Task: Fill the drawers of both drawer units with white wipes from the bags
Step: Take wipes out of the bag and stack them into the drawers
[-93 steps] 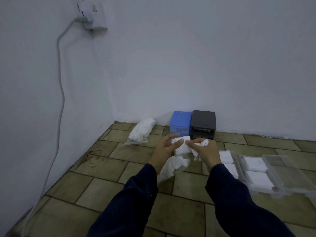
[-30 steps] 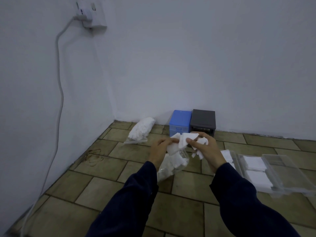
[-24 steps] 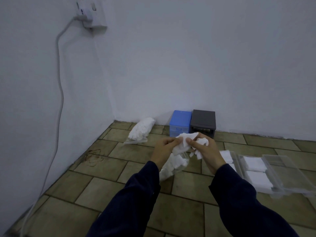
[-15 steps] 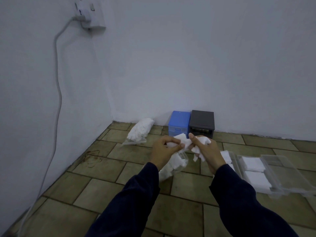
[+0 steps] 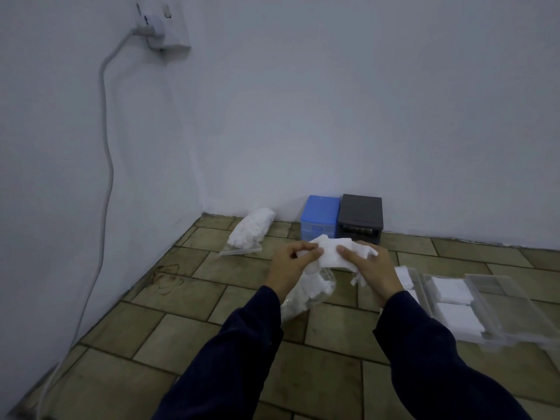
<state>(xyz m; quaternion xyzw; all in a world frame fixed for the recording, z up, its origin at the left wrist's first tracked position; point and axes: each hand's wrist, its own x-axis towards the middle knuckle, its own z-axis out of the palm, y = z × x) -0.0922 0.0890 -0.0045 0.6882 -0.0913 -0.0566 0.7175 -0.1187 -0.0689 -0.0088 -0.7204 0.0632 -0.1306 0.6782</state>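
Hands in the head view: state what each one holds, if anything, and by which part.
Both hold white wipes: left hand pinches the left edge, right hand thumbs the middle.

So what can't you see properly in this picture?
Head view only:
- Blue drawer unit: its lower front is hidden behind the wipes in the hands.
- Clear drawers: cut off by the right edge.
- Bag under the left hand: partly hidden by the sleeve.
- Right hand: fingers hidden under wipes.
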